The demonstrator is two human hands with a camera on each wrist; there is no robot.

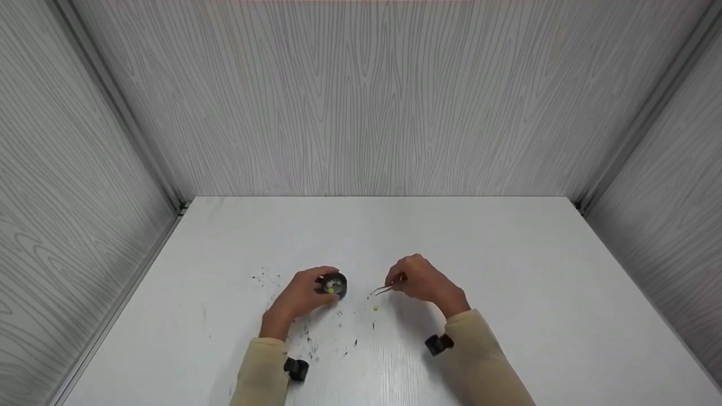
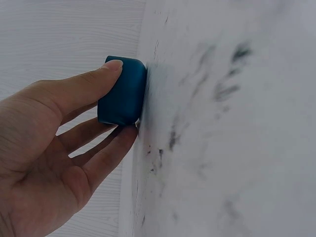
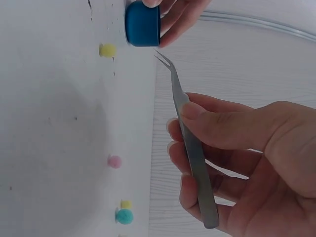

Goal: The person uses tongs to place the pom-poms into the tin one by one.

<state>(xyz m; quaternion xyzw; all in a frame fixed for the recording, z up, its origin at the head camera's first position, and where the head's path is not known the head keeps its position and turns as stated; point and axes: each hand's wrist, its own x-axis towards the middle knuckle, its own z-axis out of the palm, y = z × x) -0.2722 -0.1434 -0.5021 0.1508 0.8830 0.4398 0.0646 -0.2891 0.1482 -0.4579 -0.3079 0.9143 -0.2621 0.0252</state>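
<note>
My left hand (image 1: 299,296) grips a small blue cup (image 2: 121,96) between thumb and fingers, its base down on the white table. From above, the cup looks dark, with pale and yellowish bits inside. Curved-tip metal tweezers (image 3: 196,160) are pinched in my right hand (image 1: 420,279), thumb on one side and fingers on the other. Their tips stand slightly apart with nothing between them, to the right of the cup in the head view. A small yellow ball (image 1: 375,308) lies on the table just below those tips in that view.
Pink (image 3: 114,161) and teal (image 3: 124,216) balls, plus another yellow one (image 3: 126,204), rest on the table in the right wrist view. Dark smudges (image 1: 309,338) mark the white tabletop (image 1: 507,254). Grey wood-grain panels (image 1: 361,101) wall the back and sides.
</note>
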